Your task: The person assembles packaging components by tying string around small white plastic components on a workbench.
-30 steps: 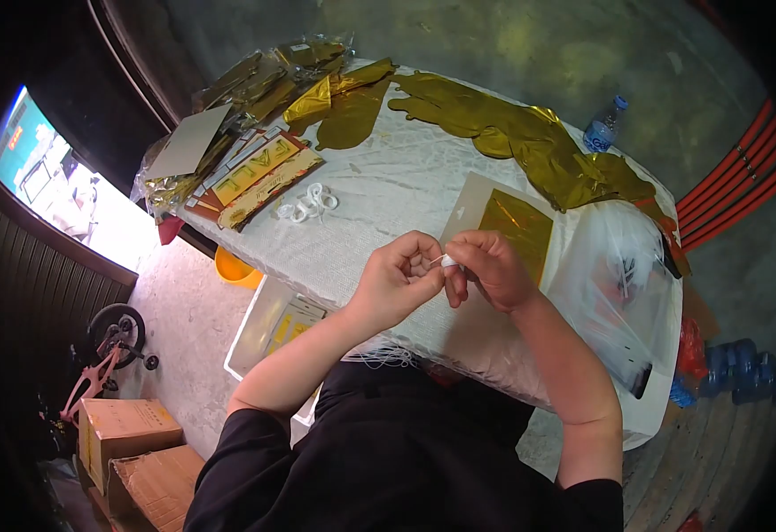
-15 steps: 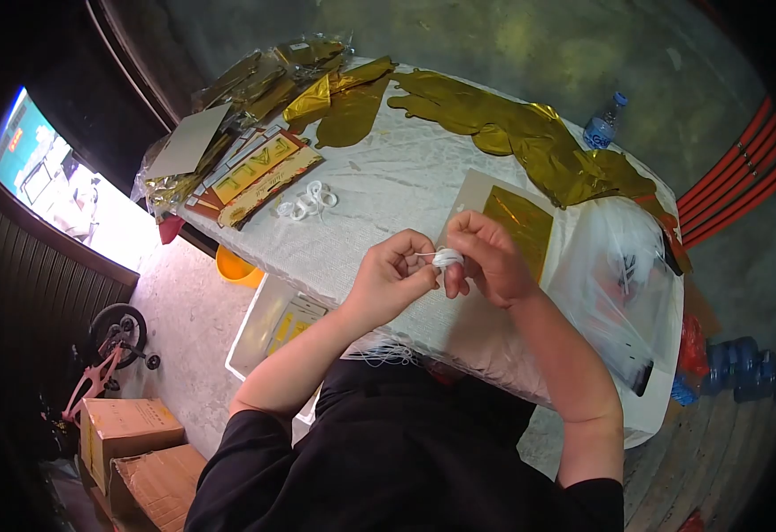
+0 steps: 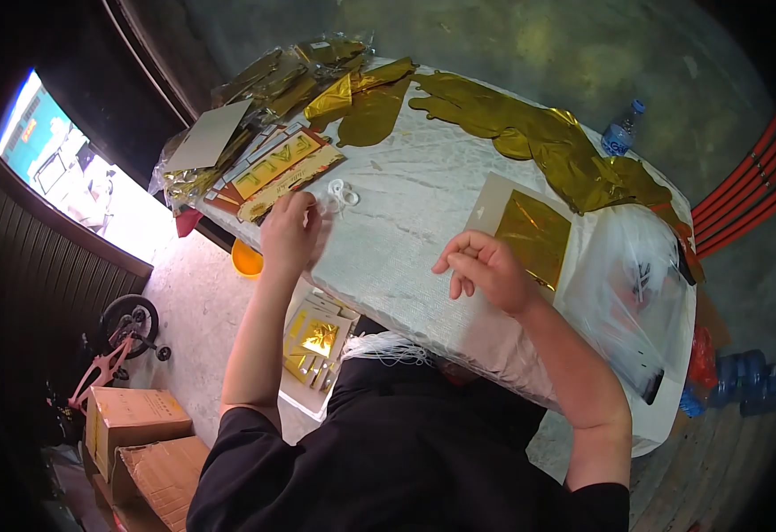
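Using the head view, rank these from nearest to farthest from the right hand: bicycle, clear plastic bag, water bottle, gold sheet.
Nearest to the right hand first:
1. Gold sheet: just beyond it, slightly to the right.
2. Clear plastic bag: right side of the table.
3. Water bottle: far right edge.
4. Bicycle: off the table, far left.

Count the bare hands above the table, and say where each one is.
2. The left hand is near the white loops; the right hand is farther right, by the gold sheet. No others appear hidden.
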Tool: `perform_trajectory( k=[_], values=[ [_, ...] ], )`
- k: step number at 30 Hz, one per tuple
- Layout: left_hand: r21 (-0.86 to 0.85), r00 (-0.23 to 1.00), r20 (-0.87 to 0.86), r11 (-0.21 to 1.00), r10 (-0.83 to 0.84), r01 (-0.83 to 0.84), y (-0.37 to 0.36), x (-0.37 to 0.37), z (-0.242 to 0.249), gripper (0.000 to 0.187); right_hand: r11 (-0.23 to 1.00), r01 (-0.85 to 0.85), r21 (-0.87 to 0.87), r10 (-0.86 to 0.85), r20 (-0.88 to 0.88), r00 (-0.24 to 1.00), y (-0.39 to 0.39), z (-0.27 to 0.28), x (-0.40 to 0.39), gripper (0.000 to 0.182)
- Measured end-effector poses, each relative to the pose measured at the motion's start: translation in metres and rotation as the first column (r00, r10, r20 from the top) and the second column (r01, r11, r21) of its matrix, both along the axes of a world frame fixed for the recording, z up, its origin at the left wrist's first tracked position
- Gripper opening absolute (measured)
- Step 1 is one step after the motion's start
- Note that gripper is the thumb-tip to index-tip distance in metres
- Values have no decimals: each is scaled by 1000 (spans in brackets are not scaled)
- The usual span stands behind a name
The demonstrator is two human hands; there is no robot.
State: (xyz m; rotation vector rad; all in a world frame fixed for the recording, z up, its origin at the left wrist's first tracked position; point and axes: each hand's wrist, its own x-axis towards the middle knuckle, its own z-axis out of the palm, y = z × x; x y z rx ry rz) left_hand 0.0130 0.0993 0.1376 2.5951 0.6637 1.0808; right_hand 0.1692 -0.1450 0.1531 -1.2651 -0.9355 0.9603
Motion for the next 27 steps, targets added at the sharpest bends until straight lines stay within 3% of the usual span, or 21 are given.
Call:
perform_trajectory(
  k=[1, 3, 5, 8, 13, 15, 16, 17, 19, 20, 21, 23, 25, 27],
  values=[
    [184, 987, -149, 982, 59, -31, 4, -2, -2, 9, 999, -27, -36, 28, 29, 999, 0, 0, -2, 10],
    [194, 986, -161, 979, -32, 63, 8, -6, -6, 11, 997, -45, -61, 48, 42, 998, 0, -3, -3, 10],
    [2, 988, -105, 994, -112, 113, -1, -11, -2, 11, 994, -63, -88, 68, 53, 996, 0, -5, -4, 10],
    [-12, 997, -49, 998, -61, 61, -12, -23, 4, 12, 991, -56, -123, 64, 58, 996, 1, -6, -3, 10],
    [-143, 985, -167, 990, -33, 9, -42, -43, 16, 10, 985, -49, -167, 61, 64, 996, 1, -9, -4, 11],
    [-456, 949, -152, 872, -276, 180, -53, -51, 16, 8, 983, -56, -174, 66, 51, 996, 1, -11, -3, 11],
    [-634, 902, -64, 715, -428, 295, -56, -55, 10, 6, 982, -65, -176, 75, 51, 996, 1, -13, -3, 11],
    [-645, 900, -71, 708, -431, 288, -60, -59, 5, 6, 980, -65, -186, 73, 37, 997, 0, -14, -4, 11],
    [-812, 663, -109, 451, -740, 371, -69, -62, -2, 6, 981, -64, -181, 75, 54, 996, 1, -13, -3, 11],
    [-868, 623, -189, 426, -759, 257, -77, -61, -5, 8, 980, -66, -186, 76, 47, 996, 1, -14, -3, 11],
    [-805, 608, -259, 516, -750, 294, -79, -59, -24, 11, 980, -69, -188, 79, 46, 996, 1, -15, -2, 11],
    [-690, 692, -392, 691, -606, 214, -83, -53, -62, 13, 979, -73, -190, 82, 39, 996, 2, -16, -2, 11],
    [-714, 721, -380, 679, -579, 169, -81, -49, -104, 11, 981, -63, -185, 74, 54, 996, 1, -16, -3, 11],
    [-737, 751, -364, 664, -552, 131, -84, -45, -115, 9, 980, -70, -187, 79, 43, 996, 0, -18, -4, 11]
  ],
)
